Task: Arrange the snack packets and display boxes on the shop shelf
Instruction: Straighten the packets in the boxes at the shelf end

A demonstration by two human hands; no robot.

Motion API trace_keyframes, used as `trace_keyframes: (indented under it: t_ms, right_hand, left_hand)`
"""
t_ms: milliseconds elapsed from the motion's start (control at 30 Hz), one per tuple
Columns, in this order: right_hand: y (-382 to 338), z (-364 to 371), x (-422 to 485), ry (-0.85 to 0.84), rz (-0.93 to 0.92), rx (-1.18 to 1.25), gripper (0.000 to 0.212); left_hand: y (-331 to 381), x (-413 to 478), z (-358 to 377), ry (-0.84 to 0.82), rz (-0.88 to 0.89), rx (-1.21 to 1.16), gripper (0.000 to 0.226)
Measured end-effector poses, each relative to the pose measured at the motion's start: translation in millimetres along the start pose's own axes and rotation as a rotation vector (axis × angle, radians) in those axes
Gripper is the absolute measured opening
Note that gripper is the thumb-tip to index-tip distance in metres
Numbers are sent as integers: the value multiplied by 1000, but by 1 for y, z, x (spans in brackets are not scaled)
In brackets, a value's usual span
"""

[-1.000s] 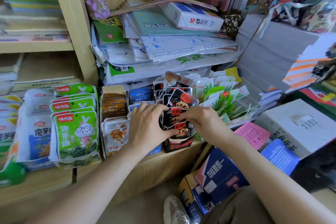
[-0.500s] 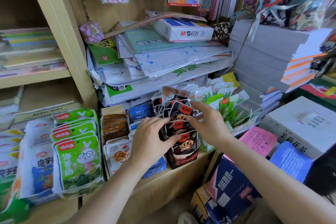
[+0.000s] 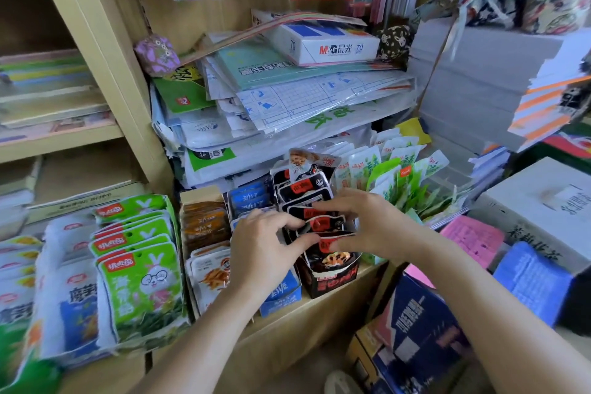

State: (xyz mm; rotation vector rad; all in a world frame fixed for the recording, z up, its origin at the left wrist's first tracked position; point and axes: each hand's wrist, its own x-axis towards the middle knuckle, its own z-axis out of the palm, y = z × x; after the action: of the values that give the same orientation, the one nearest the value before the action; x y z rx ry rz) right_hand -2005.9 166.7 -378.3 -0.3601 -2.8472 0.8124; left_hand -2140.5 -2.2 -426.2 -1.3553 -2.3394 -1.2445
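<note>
Now both hands meet at the black packets (image 3: 303, 193), which stand upright in a black box (image 3: 332, 281) at the front edge of the shelf (image 3: 287, 326). The left hand (image 3: 260, 245) pinches the row's left side between thumb and fingers. The right hand (image 3: 375, 227) clamps the right side, fingers spread across the tops.

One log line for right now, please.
step: straightening black packets | left hand: grips them | right hand: grips them | black box: upright on shelf, beside blue box
</note>
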Motion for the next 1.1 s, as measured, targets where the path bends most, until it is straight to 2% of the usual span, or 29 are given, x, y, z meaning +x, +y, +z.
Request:
trace_keyframes:
  t_ms: [133, 267, 400, 467, 533, 667, 733, 800, 867, 1000, 1033, 1100]
  right_hand:
    - [5, 10, 2, 78, -6, 18, 57]
    - [5, 17, 5, 93, 6, 9, 52]
    - [4, 16, 4, 97, 11, 6, 53]
    - [4, 16, 2, 105, -2, -24, 53]
    - [5, 17, -2, 127, -18, -50, 53]
    - [3, 16, -4, 165, -36, -46, 48]
    - [2, 14, -4, 146, -25, -49, 48]
    - [2, 14, -6, 137, -16, -20, 49]
    - [1, 14, -9, 158, 11, 44, 56]
    - [-3, 10, -15, 177, 52, 138, 94]
    - [-3, 11, -16, 162, 26, 102, 102]
    - [-1, 15, -20, 140, -28, -51, 102]
  left_hand:
    - [-4, 5, 0, -15, 63, 80, 42]
    - [-7, 13, -9, -15, 104, 36, 59]
    - [-5, 25, -12, -242, 21, 75, 102]
    - [-6, 30, -9, -340, -27, 88, 108]
    - [-6, 35, -8, -335, -90, 75, 95]
    - [-13, 50, -10, -161, -46, 67, 49]
    - [-17, 53, -10, -143, -34, 31, 27]
    - [-15, 54, -10, -145, -33, 9, 14]
    - [-9, 55, -13, -141, -22, -12, 12]
    - [7, 56, -18, -200, -8, -22, 12]
    - [8, 57, -17, -234, -24, -13, 13]
    - [15, 55, -13, -307, -38, 25, 26]
